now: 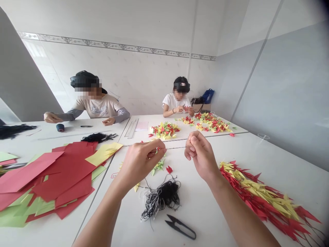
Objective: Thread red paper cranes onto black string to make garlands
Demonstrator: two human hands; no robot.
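Note:
My left hand (144, 159) is closed in a pinch above the table. Opposite it, my right hand (199, 151) also pinches, thumb against curled fingers. A thin dark thread (176, 148) appears to run taut between the two. A bit of red shows by my left fingers; whether they hold it I cannot tell. Below lies a tangled bundle of black thread (164, 197), with black thread snips (181, 226) in front of it. A small red folded paper piece (169, 169) and several green ones (158, 166) rest between my hands.
Strung red and yellow folded paper pieces (262, 195) lie right. Red and green paper sheets (69, 171) spread left. Across the table sit two people, one (99, 104) near a dark thread spool (60, 127), another (178, 103) behind piles of folded paper (164, 130). Rulers (131, 128) lie between.

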